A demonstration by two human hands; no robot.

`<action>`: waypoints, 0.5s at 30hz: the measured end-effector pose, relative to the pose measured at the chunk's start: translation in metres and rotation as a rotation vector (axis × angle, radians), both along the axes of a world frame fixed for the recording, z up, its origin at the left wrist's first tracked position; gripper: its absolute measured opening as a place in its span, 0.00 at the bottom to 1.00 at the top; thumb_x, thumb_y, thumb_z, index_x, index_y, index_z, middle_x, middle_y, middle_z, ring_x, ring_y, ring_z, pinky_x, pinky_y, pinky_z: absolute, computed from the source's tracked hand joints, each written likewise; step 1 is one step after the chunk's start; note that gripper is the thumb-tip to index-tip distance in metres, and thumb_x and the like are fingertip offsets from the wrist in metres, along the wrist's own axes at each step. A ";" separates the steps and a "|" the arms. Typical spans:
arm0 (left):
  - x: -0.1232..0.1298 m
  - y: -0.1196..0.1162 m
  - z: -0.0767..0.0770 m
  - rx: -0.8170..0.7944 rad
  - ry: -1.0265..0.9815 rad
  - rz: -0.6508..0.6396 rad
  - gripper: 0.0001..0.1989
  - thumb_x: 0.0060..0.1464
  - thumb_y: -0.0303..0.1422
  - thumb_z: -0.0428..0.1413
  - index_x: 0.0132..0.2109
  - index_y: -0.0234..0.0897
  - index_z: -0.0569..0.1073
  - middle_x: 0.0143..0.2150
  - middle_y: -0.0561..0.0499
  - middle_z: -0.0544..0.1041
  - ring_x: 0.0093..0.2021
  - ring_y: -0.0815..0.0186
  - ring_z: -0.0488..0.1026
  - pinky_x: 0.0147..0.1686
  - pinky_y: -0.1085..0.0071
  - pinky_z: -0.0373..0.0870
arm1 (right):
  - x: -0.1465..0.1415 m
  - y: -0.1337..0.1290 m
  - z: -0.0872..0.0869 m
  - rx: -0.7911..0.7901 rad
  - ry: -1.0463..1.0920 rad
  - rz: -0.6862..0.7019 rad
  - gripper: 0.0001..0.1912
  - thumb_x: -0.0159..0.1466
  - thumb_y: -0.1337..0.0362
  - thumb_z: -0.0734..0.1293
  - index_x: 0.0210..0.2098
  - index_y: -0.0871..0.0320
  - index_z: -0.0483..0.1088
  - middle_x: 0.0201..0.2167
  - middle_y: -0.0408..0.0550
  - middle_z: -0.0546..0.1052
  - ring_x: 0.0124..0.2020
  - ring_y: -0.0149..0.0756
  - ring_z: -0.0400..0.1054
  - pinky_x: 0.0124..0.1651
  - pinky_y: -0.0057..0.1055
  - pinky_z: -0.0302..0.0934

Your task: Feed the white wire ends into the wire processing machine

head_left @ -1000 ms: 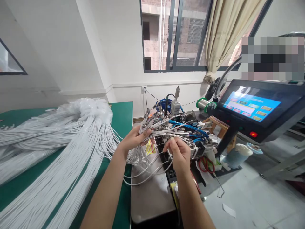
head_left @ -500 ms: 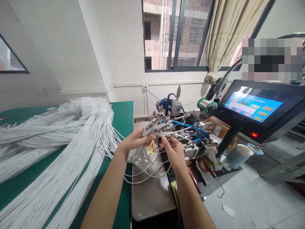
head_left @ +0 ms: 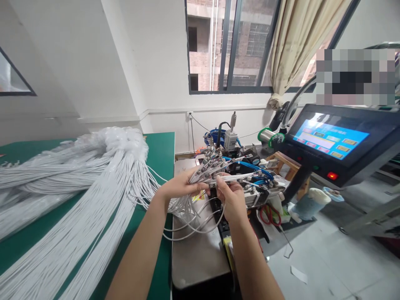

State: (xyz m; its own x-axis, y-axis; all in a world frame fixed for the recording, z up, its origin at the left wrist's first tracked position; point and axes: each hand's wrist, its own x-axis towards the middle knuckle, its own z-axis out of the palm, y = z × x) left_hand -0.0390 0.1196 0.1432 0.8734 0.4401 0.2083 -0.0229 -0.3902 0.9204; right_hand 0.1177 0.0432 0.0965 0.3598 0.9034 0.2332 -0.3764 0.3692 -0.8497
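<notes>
My left hand [head_left: 184,183] is closed round a bundle of white cables [head_left: 208,166], whose metal-tipped ends fan out up and to the right. Close beside it, my right hand [head_left: 230,192] pinches at white cable ends on the near side of that bundle; the fingertips partly hide which strand they grip. Loose cable loops [head_left: 200,229] hang below both hands over a grey metal surface [head_left: 200,262]. Just beyond the hands is a bench machine [head_left: 250,196] with blue air tubes [head_left: 264,171].
More white cables [head_left: 93,200] lie heaped on the green table [head_left: 161,154] at left. To the right stand a touchscreen panel [head_left: 331,137], a solder wire spool [head_left: 267,136], red-handled scissors [head_left: 270,214] and a blue container [head_left: 312,204].
My hands have shifted slightly right with the cable bundle, and the left hand has turned a little. The cable tips now fan out further right. The heap on the table has stayed put.
</notes>
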 end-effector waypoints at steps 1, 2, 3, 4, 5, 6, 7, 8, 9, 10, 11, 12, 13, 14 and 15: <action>0.000 -0.001 0.000 0.007 0.013 -0.003 0.15 0.56 0.38 0.56 0.44 0.34 0.63 0.33 0.50 0.74 0.23 0.75 0.62 0.22 0.77 0.60 | 0.000 0.000 0.000 0.002 -0.018 -0.005 0.17 0.54 0.56 0.73 0.37 0.59 0.70 0.17 0.34 0.61 0.17 0.23 0.50 0.20 0.23 0.44; 0.001 -0.001 0.001 0.016 0.025 -0.007 0.15 0.56 0.39 0.56 0.45 0.35 0.63 0.33 0.50 0.74 0.23 0.75 0.62 0.21 0.77 0.60 | 0.000 -0.001 0.001 0.003 -0.038 -0.012 0.16 0.54 0.56 0.72 0.36 0.59 0.70 0.17 0.34 0.61 0.17 0.23 0.49 0.20 0.23 0.43; 0.001 -0.002 0.001 0.024 0.037 -0.010 0.15 0.56 0.39 0.56 0.45 0.35 0.63 0.33 0.50 0.74 0.23 0.75 0.62 0.21 0.77 0.60 | 0.001 -0.001 0.001 0.002 -0.057 -0.019 0.15 0.55 0.55 0.72 0.35 0.59 0.70 0.16 0.34 0.60 0.17 0.23 0.49 0.20 0.23 0.43; 0.001 -0.003 0.002 0.031 0.047 -0.011 0.15 0.56 0.39 0.56 0.45 0.35 0.63 0.33 0.50 0.74 0.23 0.75 0.62 0.21 0.77 0.60 | 0.001 -0.001 0.001 0.002 -0.074 -0.025 0.14 0.55 0.55 0.72 0.34 0.59 0.71 0.16 0.35 0.60 0.17 0.24 0.49 0.20 0.24 0.43; 0.001 -0.003 0.002 0.035 0.055 -0.013 0.15 0.56 0.39 0.55 0.45 0.35 0.63 0.33 0.49 0.74 0.23 0.75 0.62 0.21 0.77 0.60 | 0.001 -0.001 0.002 0.002 -0.091 -0.032 0.13 0.55 0.55 0.71 0.33 0.59 0.71 0.16 0.35 0.60 0.17 0.24 0.49 0.20 0.24 0.43; 0.001 -0.004 0.003 0.038 0.060 -0.013 0.15 0.56 0.40 0.55 0.45 0.35 0.63 0.33 0.49 0.74 0.23 0.75 0.62 0.21 0.77 0.60 | 0.001 -0.002 0.002 0.004 -0.107 -0.035 0.13 0.56 0.55 0.71 0.32 0.59 0.71 0.15 0.35 0.60 0.18 0.25 0.49 0.20 0.25 0.43; 0.001 -0.004 0.003 0.040 0.061 -0.013 0.15 0.57 0.40 0.55 0.45 0.35 0.63 0.33 0.49 0.74 0.23 0.75 0.62 0.21 0.77 0.61 | 0.001 -0.002 0.002 0.009 -0.119 -0.037 0.13 0.56 0.55 0.71 0.32 0.59 0.71 0.15 0.35 0.60 0.18 0.25 0.50 0.20 0.25 0.43; 0.001 -0.005 0.003 0.042 0.057 -0.014 0.15 0.57 0.40 0.54 0.45 0.35 0.63 0.33 0.49 0.74 0.23 0.75 0.61 0.21 0.77 0.61 | 0.001 -0.002 0.001 0.013 -0.123 -0.036 0.12 0.56 0.55 0.71 0.31 0.59 0.71 0.15 0.35 0.60 0.18 0.25 0.49 0.20 0.25 0.43; 0.001 -0.005 0.003 0.044 0.052 -0.019 0.15 0.57 0.40 0.54 0.45 0.35 0.63 0.33 0.49 0.74 0.23 0.75 0.61 0.21 0.77 0.61 | 0.002 -0.002 0.001 0.017 -0.118 -0.028 0.12 0.56 0.56 0.71 0.31 0.59 0.71 0.15 0.35 0.59 0.17 0.25 0.49 0.20 0.26 0.42; 0.001 -0.005 0.003 0.047 0.046 -0.025 0.14 0.57 0.40 0.54 0.45 0.34 0.63 0.33 0.49 0.73 0.23 0.75 0.61 0.21 0.77 0.61 | 0.002 -0.002 0.001 0.019 -0.104 -0.015 0.12 0.56 0.56 0.71 0.31 0.59 0.71 0.15 0.35 0.59 0.17 0.25 0.48 0.20 0.26 0.41; 0.001 -0.004 0.003 0.051 0.041 -0.032 0.15 0.58 0.40 0.53 0.45 0.34 0.63 0.33 0.49 0.73 0.23 0.75 0.61 0.21 0.77 0.60 | 0.002 -0.002 0.001 0.020 -0.086 0.003 0.12 0.56 0.56 0.71 0.32 0.59 0.71 0.15 0.35 0.58 0.17 0.24 0.47 0.20 0.26 0.40; 0.001 -0.004 0.003 0.055 0.037 -0.039 0.15 0.58 0.40 0.53 0.45 0.34 0.63 0.32 0.50 0.73 0.23 0.75 0.61 0.21 0.77 0.60 | 0.002 -0.002 0.001 0.021 -0.069 0.022 0.12 0.56 0.57 0.71 0.32 0.59 0.71 0.15 0.34 0.57 0.17 0.24 0.46 0.20 0.26 0.39; 0.001 -0.004 0.003 0.057 0.035 -0.044 0.15 0.58 0.40 0.53 0.46 0.34 0.63 0.32 0.50 0.72 0.23 0.75 0.61 0.21 0.77 0.60 | 0.002 -0.002 0.001 0.022 -0.057 0.038 0.12 0.56 0.57 0.71 0.31 0.60 0.71 0.15 0.34 0.56 0.17 0.24 0.45 0.20 0.26 0.38; 0.001 -0.003 0.003 0.056 0.032 -0.049 0.16 0.58 0.41 0.53 0.46 0.34 0.63 0.32 0.51 0.72 0.23 0.75 0.61 0.21 0.77 0.60 | 0.002 -0.002 0.000 0.023 -0.052 0.050 0.12 0.56 0.57 0.71 0.31 0.60 0.70 0.15 0.34 0.55 0.17 0.24 0.44 0.20 0.26 0.38; 0.000 -0.003 0.002 0.053 0.028 -0.051 0.17 0.58 0.41 0.53 0.47 0.34 0.62 0.32 0.51 0.71 0.22 0.75 0.61 0.21 0.77 0.60 | 0.002 -0.002 0.000 0.025 -0.049 0.053 0.12 0.56 0.57 0.71 0.30 0.60 0.70 0.15 0.34 0.55 0.17 0.24 0.44 0.20 0.26 0.38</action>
